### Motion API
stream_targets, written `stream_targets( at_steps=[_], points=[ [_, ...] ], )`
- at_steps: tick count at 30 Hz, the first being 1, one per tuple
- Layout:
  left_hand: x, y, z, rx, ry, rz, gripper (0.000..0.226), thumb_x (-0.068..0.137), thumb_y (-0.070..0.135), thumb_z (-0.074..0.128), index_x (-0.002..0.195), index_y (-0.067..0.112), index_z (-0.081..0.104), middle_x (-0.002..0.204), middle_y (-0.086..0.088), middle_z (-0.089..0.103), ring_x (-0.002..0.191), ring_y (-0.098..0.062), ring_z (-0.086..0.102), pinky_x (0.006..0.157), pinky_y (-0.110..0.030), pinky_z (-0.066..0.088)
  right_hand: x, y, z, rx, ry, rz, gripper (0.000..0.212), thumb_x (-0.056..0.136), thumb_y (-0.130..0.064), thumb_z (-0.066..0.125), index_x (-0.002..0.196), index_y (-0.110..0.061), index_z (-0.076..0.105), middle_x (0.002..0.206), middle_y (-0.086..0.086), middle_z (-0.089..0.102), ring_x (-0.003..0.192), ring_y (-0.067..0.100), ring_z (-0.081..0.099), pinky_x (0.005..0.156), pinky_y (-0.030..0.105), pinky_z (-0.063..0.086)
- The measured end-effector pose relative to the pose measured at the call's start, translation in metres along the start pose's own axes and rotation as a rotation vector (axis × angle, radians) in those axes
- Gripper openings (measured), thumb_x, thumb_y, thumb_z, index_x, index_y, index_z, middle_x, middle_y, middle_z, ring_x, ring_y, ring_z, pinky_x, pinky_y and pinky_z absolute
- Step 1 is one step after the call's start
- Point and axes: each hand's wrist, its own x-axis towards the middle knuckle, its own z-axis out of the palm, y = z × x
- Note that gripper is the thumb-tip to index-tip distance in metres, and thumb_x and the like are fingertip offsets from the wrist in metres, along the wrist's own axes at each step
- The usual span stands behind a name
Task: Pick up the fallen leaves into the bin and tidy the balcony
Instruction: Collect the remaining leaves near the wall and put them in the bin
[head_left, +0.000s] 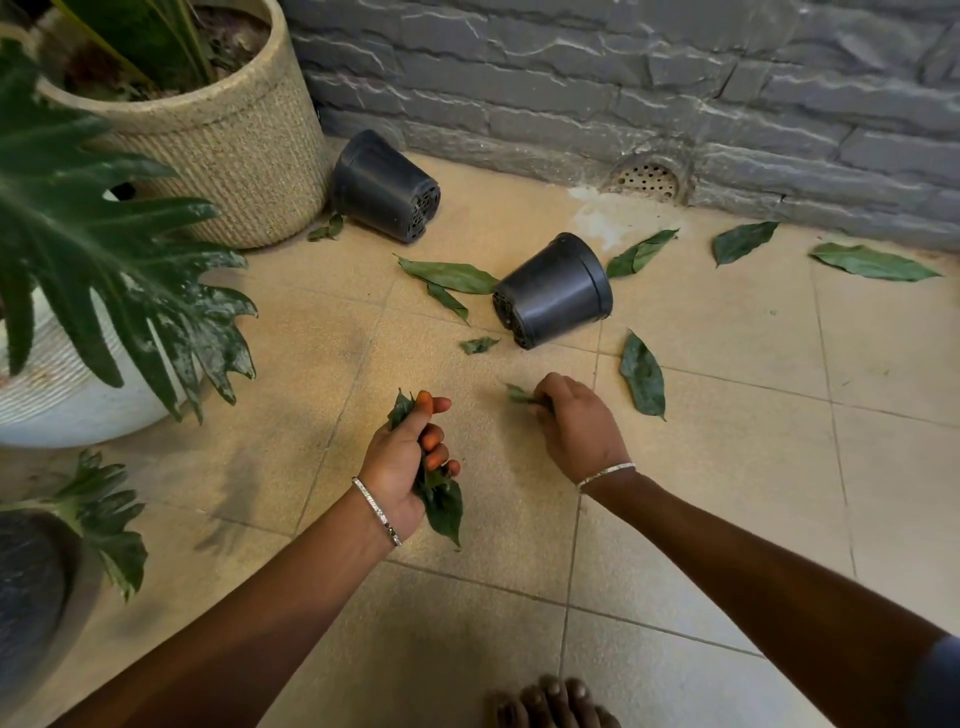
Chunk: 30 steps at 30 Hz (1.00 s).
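Head view looks down on a tiled floor (727, 467), and the job reads as roughly midway. The left hand (410, 457) is closed tight round a bunch of leaves (441, 504), whose blades stick out above and below the fist. Just to its right, the right hand (576, 421) pinches a small leaf (519, 395) down at the tile with bent fingers; whether it is lifted clear I cannot tell. Much is left to gather. A long leaf (643, 376) lies just right of that hand and a curled scrap (479, 344) a little farther off. A pair of leaves (452, 276) sits left of the nearer black pot (556, 288). Three more leaves (743, 241) are strung along the far right by the stone wall (623, 93), and a couple of leaves (327, 228) lie at the foot of the woven planter (234, 140). Both that pot and the farther black pot (382, 187) lie tipped on their sides, so the tidying looks unstarted. No bin is in view, so nothing can be counted as binned, and the handful must be carried there.
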Motion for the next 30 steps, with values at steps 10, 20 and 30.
stream_targets(
  at_steps=[10, 20, 30],
  points=[
    [-0.011, -0.008, 0.02, 0.06, -0.147, -0.035, 0.046, 0.067, 0.054, 0.08, 0.086, 0.014, 0.067, 0.084, -0.01, 0.069, 0.077, -0.023, 0.07, 0.07, -0.036, 0.057, -0.029, -0.102, -0.015, 0.589, 0.092, 0.182, 0.013, 0.082, -0.021, 0.076, 0.085, -0.014, 0.065, 0.075, -0.004, 0.066, 0.064, 0.008, 0.063, 0.059, 0.025, 0.053],
    [-0.004, 0.002, -0.01, -0.017, 0.103, 0.045, 0.024, 0.097, 0.034, 0.057, 0.085, 0.013, 0.06, 0.063, 0.0, 0.052, 0.054, -0.014, 0.056, 0.053, -0.028, 0.05, 0.01, -0.072, -0.008, 0.352, 0.019, 0.151, 0.028, 0.089, -0.01, 0.061, 0.116, -0.016, 0.061, 0.107, -0.001, 0.063, 0.093, 0.009, 0.059, 0.081, 0.024, 0.052],
    [-0.003, 0.018, -0.033, 0.061, 0.147, 0.075, 0.024, 0.087, 0.04, 0.069, 0.09, 0.016, 0.066, 0.055, 0.005, 0.041, 0.042, -0.008, 0.035, 0.041, -0.02, 0.035, 0.08, -0.045, 0.026, -0.343, -0.281, -0.222, 0.036, 0.103, -0.015, 0.041, 0.138, -0.012, 0.047, 0.139, 0.017, 0.05, 0.126, 0.032, 0.051, 0.105, 0.043, 0.045]
  ],
)
